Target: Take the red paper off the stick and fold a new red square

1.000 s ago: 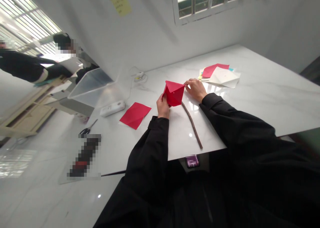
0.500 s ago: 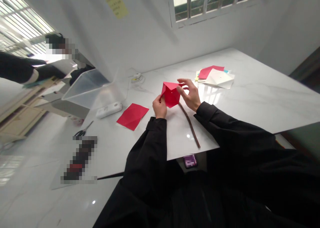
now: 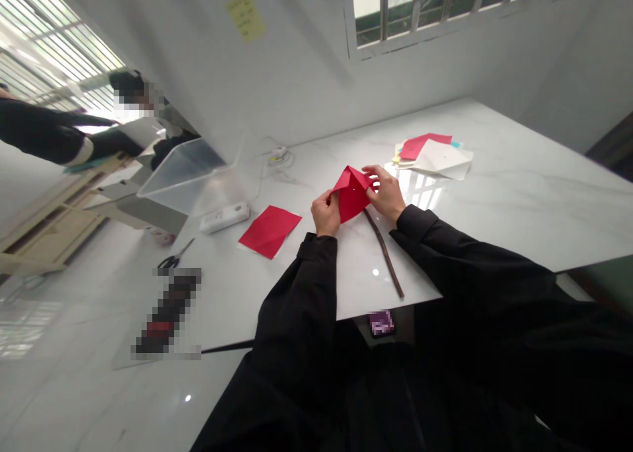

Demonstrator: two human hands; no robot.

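Observation:
A piece of red paper [image 3: 352,200], partly folded with a raised peak, is held up over the white table. My left hand [image 3: 326,214] grips its left edge with bent fingers. At the upper right edge, my right hand [image 3: 388,193] pinches the paper between thumb and fingers. Below the paper and to its right, a thin brown stick [image 3: 388,260] lies on the table, its upper end beside the paper. To the left of my left hand rests a flat red square sheet [image 3: 270,231] with a pale layer under it.
Mixed paper sheets [image 3: 445,158] lie at the back right. On the left are a white power strip [image 3: 225,218], scissors [image 3: 171,260], a clear plastic bin [image 3: 190,175] and a blurred dark item [image 3: 168,313]. Other people are at the far left.
The red paper has turned and its top edge now rises to a peak between my hands. The whole view has shifted, so things on the table appear slightly further right.

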